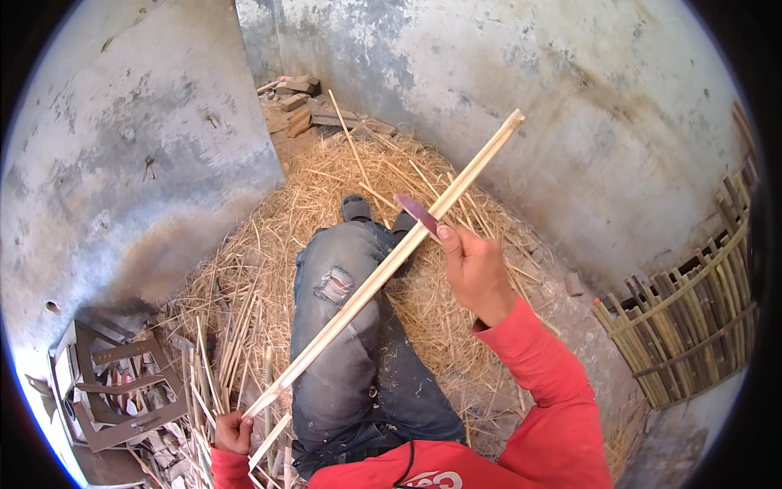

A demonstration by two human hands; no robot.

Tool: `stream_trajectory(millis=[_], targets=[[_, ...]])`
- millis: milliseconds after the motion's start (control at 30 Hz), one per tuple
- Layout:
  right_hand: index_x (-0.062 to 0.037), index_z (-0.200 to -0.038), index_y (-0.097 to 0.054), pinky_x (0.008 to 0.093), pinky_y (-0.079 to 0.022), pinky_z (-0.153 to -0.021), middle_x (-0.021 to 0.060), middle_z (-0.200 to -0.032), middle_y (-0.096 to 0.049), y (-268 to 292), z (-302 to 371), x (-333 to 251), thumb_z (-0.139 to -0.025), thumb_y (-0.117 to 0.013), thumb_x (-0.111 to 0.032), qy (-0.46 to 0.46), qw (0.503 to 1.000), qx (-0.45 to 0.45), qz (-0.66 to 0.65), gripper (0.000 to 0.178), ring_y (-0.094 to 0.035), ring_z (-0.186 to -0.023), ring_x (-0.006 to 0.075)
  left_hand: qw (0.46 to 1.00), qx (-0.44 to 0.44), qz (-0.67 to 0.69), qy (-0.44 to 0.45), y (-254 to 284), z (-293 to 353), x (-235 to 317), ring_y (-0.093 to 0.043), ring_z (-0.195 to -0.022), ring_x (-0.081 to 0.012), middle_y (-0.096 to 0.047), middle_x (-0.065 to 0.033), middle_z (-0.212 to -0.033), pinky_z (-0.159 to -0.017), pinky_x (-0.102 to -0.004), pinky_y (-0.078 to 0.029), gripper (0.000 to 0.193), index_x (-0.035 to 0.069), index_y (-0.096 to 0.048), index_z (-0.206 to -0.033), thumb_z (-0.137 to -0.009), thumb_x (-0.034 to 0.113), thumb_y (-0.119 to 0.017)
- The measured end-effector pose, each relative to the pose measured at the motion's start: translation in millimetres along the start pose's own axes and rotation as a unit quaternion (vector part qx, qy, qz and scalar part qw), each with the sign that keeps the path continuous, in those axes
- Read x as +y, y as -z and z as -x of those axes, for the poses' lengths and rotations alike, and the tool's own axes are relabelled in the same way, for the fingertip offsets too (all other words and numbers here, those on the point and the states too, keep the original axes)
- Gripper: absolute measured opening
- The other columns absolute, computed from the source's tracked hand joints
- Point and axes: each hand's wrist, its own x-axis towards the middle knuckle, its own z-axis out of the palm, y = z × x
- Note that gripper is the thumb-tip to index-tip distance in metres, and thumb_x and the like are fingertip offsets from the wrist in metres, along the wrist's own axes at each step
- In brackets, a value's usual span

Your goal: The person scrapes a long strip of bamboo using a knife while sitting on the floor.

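Observation:
A long pale strip of split bamboo (350,310) slants across my lap, from the lower left up to the upper right. Near its lower end my left hand (234,432) is closed around it; a second pale end (269,444) shows just beside that hand. My right hand (475,269) grips a knife whose handle is hidden in my fingers. The dark reddish blade (415,212) lies crosswise against the upper half of the strip. Under the strip are my legs in worn jeans (334,350), stretched forward.
Straw-coloured shavings (261,244) cover the floor around my legs. Loose strips (236,350) lie at left, beside a brown broken frame (134,424). Bricks (301,102) are piled at the back. A woven stick panel (692,326) leans at right against the wall (562,138).

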Motion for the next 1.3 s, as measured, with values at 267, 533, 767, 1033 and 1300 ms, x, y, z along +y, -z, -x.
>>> stream_trajectory(millis=[267, 533, 767, 1033, 1300], targets=[[-0.0035, -0.076, -0.067, 0.0335, -0.03, -0.035, 0.0022, -0.046, -0.044, -8, 19, -7, -0.11, -0.044, -0.04, -0.014, 0.998, -0.007, -0.064, 0.055, -0.04, -0.036, 0.0137, 1.0, -0.023, 0.002, 0.011, -2, -2, 5, -0.046, -0.044, -0.0164, -0.05, -0.009, -0.049, -0.046, -0.0352, -0.035, 0.045, -0.001, -0.053, -0.062, -0.098, 0.026, -0.062], [-0.0043, -0.073, -0.064, 0.033, -0.03, -0.036, 0.0026, -0.046, -0.045, 20, -17, 27, -0.11, -0.044, -0.038, -0.072, 0.995, 0.055, -0.046, 0.054, -0.04, -0.036, 0.0141, 1.0, -0.021, -0.002, 0.008, -3, -5, 11, -0.048, -0.045, -0.016, -0.051, -0.0091, -0.05, -0.047, -0.0344, -0.037, 0.042, -0.001, -0.055, -0.064, -0.097, 0.025, -0.061], [-0.0044, -0.066, -0.058, 0.0362, -0.027, -0.041, 0.0051, -0.048, -0.039, 16, -6, 15, -0.111, -0.043, -0.037, -0.052, 0.997, -0.015, -0.053, 0.058, -0.035, -0.041, 0.0158, 0.998, -0.012, -0.047, 0.029, 2, 1, 17, -0.05, -0.044, -0.0233, -0.049, -0.0114, -0.05, -0.047, -0.0376, -0.037, 0.041, 0.0, -0.053, -0.063, -0.096, 0.023, -0.06], [-0.002, -0.077, -0.066, 0.0411, -0.037, -0.042, 0.0121, -0.05, -0.052, 29, 0, 13, -0.109, -0.046, -0.041, -0.105, 0.986, -0.122, -0.052, 0.054, -0.049, -0.043, 0.0247, 0.997, -0.013, -0.076, 0.007, 0, 0, 37, -0.047, -0.041, -0.0218, -0.047, -0.0117, -0.048, -0.046, -0.0379, -0.034, 0.039, -0.001, -0.052, -0.063, -0.096, 0.018, -0.059], [0.002, -0.089, -0.072, 0.0393, -0.037, -0.047, 0.0073, -0.053, -0.049, 8, 17, -29, -0.109, -0.047, -0.038, 0.009, 0.979, -0.04, -0.198, 0.051, -0.046, -0.047, 0.0182, 0.999, 0.009, -0.043, -0.014, -12, -9, 39, -0.043, -0.041, -0.0261, -0.04, -0.015, -0.048, -0.046, -0.0412, -0.03, 0.044, 0.001, -0.046, -0.061, -0.096, 0.021, -0.061]])
